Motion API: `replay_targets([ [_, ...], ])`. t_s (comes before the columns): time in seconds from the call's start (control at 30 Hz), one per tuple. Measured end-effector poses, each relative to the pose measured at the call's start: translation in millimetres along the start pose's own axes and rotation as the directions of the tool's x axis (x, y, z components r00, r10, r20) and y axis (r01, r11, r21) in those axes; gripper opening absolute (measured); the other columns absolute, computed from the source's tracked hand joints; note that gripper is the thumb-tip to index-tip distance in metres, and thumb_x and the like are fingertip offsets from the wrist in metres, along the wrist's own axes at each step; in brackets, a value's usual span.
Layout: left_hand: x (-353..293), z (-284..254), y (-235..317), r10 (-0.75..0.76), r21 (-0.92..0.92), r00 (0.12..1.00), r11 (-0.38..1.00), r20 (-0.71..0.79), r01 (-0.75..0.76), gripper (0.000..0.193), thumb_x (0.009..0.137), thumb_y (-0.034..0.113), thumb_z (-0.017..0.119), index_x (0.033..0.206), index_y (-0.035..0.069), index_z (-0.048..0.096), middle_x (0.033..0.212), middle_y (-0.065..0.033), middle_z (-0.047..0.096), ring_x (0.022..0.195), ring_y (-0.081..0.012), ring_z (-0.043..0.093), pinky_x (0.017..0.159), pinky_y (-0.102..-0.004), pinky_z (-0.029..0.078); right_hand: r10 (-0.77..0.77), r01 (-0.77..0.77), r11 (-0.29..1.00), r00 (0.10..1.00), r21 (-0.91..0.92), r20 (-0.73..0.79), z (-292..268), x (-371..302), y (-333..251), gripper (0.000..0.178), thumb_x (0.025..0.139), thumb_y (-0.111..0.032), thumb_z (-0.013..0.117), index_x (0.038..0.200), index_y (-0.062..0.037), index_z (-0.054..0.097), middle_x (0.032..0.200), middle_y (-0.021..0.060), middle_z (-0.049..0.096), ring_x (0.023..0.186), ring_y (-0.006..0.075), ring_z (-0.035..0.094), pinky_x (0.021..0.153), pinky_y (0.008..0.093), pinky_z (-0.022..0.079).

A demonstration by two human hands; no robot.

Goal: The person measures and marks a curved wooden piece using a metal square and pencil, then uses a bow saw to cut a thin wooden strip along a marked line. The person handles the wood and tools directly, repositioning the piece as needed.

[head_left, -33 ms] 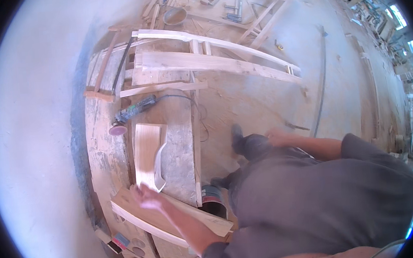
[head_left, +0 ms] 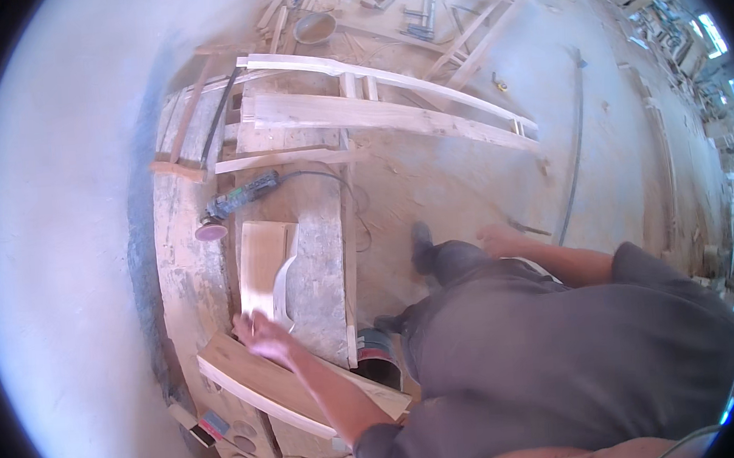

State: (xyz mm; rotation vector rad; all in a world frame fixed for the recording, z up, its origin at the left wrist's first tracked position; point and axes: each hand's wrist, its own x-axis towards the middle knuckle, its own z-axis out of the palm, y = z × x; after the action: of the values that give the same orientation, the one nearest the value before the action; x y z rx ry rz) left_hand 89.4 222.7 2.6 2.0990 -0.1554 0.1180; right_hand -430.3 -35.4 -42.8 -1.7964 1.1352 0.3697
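My left hand (head_left: 266,336) is at the near end of a pale, curve-cut wooden board (head_left: 260,258) on the bench. Its fingers look parted and overlap the end of the board; I cannot tell whether they press on it. Under my left wrist lies a second curved wooden piece (head_left: 249,373), set crosswise. An angle grinder (head_left: 241,195) with a reddish disc rests just beyond the first board, its cord trailing right. Away from the bench, in front of my body, hangs my right hand (head_left: 497,241). Nothing shows in it, and its fingers are too blurred to read.
A worn bench (head_left: 319,275) runs along the pale wall (head_left: 62,250). Long wooden rails (head_left: 393,112) lie across its far end and stick out over the floor. A bucket (head_left: 378,356) stands against the bench near my legs. Dark hose or bar (head_left: 576,172) lies on the floor.
My left hand has shifted slightly forward, onto the near end of the curve-cut board. The right hand has barely moved.
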Motion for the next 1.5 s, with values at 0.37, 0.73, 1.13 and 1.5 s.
replay_targets([
  [0.37,43.8,226.2,152.5,0.080,0.028,0.912,0.995,0.403,-0.100,0.028,0.083,0.017,0.063,0.100,-0.005,0.067,0.082,-0.0170,0.068,0.075,-0.0244,0.059,0.074,-0.0414,0.049,0.430,-0.342,0.780,0.901,0.524,-0.052,-107.6,-11.8,74.5,0.044,0.082,-0.007,0.068,0.125,0.0010,0.067,0.101,0.0207,0.073,0.080,0.0227,0.074,0.068,0.0357,0.059],
  [0.73,234.5,452.6,132.2,0.150,0.210,0.852,0.934,0.502,-0.289,0.063,0.088,0.029,0.066,0.140,-0.006,0.055,0.131,-0.0309,0.061,0.125,-0.0430,0.057,0.109,-0.0460,0.043,0.306,-0.260,0.913,0.946,0.315,-0.105,-152.9,33.6,104.5,0.033,0.087,-0.009,0.069,0.119,-0.0017,0.070,0.110,0.0141,0.075,0.098,0.0259,0.073,0.086,0.0368,0.056],
  [1.13,319.2,535.6,136.0,-0.094,0.478,0.606,0.713,0.790,-0.513,0.039,0.092,0.031,0.066,0.119,0.003,0.070,0.097,-0.0238,0.070,0.092,-0.0330,0.069,0.085,-0.0457,0.053,0.455,-0.408,0.814,0.891,0.413,-0.017,-249.7,103.5,-36.8,0.042,0.088,-0.019,0.069,0.125,0.0013,0.066,0.106,0.0197,0.075,0.095,0.0267,0.072,0.086,0.0380,0.055],
  [1.5,397.5,445.0,271.2,-0.005,0.290,0.643,0.895,0.766,-0.338,0.032,0.094,0.032,0.069,0.085,0.001,0.069,0.065,0.0001,0.054,0.062,-0.0101,0.048,0.060,-0.0289,0.039,-0.096,0.096,0.995,0.989,0.001,-0.110,-381.2,347.8,-224.8,0.027,0.095,-0.025,0.065,0.106,-0.0002,0.069,0.087,0.0100,0.069,0.076,0.0175,0.064,0.072,0.0348,0.050],
])
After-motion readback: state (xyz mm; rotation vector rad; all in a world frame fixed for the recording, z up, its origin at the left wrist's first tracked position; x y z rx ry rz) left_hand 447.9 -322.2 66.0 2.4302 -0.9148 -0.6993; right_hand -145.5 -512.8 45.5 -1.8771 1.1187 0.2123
